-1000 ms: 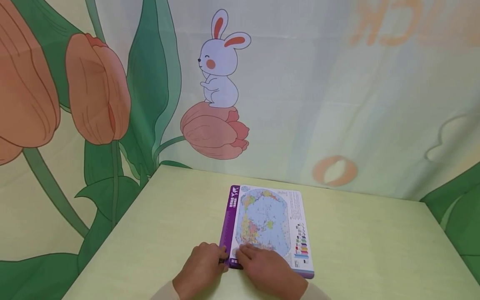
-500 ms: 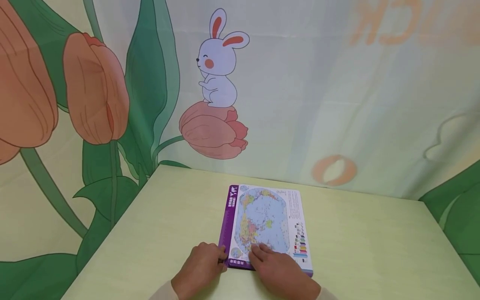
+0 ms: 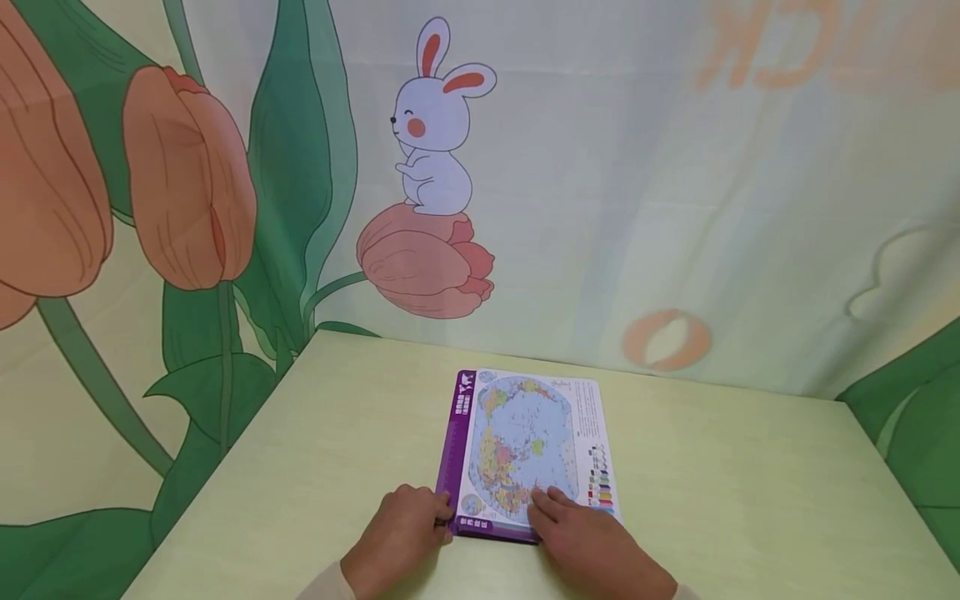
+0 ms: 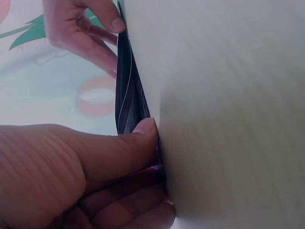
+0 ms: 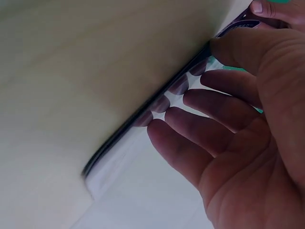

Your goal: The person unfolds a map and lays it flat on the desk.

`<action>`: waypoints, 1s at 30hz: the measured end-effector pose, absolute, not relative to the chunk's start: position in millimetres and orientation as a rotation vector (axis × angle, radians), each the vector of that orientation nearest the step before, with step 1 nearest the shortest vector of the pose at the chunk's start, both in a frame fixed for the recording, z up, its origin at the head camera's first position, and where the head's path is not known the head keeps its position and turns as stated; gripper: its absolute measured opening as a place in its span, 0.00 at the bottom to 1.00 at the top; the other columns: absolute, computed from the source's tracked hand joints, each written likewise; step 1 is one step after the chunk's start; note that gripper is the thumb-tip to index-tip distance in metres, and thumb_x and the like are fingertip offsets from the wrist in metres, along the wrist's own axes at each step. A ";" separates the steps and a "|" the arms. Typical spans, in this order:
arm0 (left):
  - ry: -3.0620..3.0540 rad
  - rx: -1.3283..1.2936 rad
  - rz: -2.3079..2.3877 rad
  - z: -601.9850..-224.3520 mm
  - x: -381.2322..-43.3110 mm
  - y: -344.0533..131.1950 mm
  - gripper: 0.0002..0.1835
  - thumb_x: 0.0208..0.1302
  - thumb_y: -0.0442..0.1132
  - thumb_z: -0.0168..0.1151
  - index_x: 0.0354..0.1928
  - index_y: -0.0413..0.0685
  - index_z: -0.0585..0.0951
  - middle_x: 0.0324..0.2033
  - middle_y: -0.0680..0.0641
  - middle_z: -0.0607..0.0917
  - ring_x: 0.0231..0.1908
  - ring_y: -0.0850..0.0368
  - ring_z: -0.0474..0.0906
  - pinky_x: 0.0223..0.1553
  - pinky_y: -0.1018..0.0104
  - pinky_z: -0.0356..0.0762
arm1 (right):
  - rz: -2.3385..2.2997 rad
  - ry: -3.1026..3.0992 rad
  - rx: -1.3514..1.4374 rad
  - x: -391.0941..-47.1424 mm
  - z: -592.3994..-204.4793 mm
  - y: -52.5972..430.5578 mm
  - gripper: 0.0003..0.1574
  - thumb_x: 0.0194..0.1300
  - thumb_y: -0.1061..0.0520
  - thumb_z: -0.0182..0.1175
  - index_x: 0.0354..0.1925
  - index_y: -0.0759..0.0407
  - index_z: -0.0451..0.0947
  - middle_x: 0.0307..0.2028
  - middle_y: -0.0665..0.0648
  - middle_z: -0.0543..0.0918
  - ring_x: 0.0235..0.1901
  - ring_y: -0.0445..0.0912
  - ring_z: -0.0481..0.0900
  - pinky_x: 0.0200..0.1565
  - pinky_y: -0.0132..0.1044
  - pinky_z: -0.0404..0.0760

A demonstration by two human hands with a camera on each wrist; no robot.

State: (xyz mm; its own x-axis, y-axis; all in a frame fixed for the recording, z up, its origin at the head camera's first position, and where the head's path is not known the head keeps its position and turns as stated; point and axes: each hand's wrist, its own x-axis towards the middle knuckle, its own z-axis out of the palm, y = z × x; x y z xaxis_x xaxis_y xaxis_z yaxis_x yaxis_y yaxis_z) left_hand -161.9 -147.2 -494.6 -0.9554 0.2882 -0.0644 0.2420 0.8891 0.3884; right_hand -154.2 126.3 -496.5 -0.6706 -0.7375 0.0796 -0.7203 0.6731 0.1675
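A folded world map [image 3: 525,433] with a purple left border lies flat on the table, its glossy face up. My left hand [image 3: 401,529] pinches its near left corner between thumb and fingers. In the left wrist view the left thumb [image 4: 119,150] is on the corner, and thin dark layers [image 4: 128,90] part slightly along the near edge. My right hand [image 3: 588,533] rests near the front edge, right of the middle, covering part of the map. In the right wrist view its fingers [image 5: 190,143] are nearly straight, tips at the glossy surface, with the thumb along the edge.
The pale yellow-green table [image 3: 720,483] extends around the map on both sides. Behind it hangs a curtain printed with a white rabbit [image 3: 442,150], tulips [image 3: 187,183] and green leaves.
My right hand has slid to the right along the map's near edge, uncovering the small globe and lettering at the lower left. The left hand keeps its pinch on the corner.
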 end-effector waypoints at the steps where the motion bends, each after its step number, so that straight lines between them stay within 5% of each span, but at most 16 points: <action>1: 2.941 0.421 0.576 -494.7 -161.9 -147.5 0.13 0.59 0.42 0.80 0.47 0.51 0.94 0.50 0.47 0.93 0.40 0.52 0.90 0.46 0.53 0.88 | -0.178 -2.741 1.196 -153.7 -496.9 128.5 0.21 0.75 0.61 0.60 0.63 0.59 0.80 0.64 0.58 0.85 0.63 0.54 0.85 0.49 0.43 0.90; 10: 2.943 0.432 0.573 -493.8 -162.0 -148.8 0.13 0.60 0.42 0.80 0.47 0.50 0.94 0.48 0.47 0.93 0.39 0.53 0.89 0.45 0.53 0.89 | -0.136 -2.795 1.166 -152.7 -501.0 139.0 0.19 0.73 0.61 0.62 0.60 0.59 0.80 0.65 0.59 0.84 0.63 0.56 0.85 0.48 0.46 0.90; 17: 2.936 0.446 0.559 -494.6 -162.8 -148.3 0.14 0.60 0.42 0.79 0.47 0.49 0.93 0.44 0.47 0.94 0.37 0.57 0.88 0.45 0.55 0.88 | -0.135 -2.834 1.176 -148.8 -496.0 143.5 0.30 0.73 0.44 0.64 0.64 0.60 0.79 0.67 0.60 0.83 0.64 0.57 0.84 0.56 0.46 0.88; 24: 2.944 0.475 0.565 -493.9 -162.3 -147.7 0.14 0.61 0.41 0.79 0.48 0.47 0.93 0.45 0.47 0.94 0.39 0.54 0.90 0.45 0.54 0.89 | -0.056 -2.857 1.149 -151.6 -483.6 153.3 0.25 0.73 0.59 0.63 0.66 0.58 0.79 0.66 0.59 0.84 0.61 0.55 0.85 0.53 0.49 0.88; 30: 2.923 0.460 0.588 -492.0 -161.0 -147.4 0.14 0.61 0.39 0.78 0.49 0.45 0.92 0.43 0.48 0.94 0.33 0.61 0.83 0.42 0.59 0.88 | 0.125 -2.799 1.113 -160.7 -474.7 166.0 0.22 0.71 0.61 0.66 0.62 0.58 0.81 0.60 0.58 0.87 0.53 0.52 0.90 0.50 0.47 0.89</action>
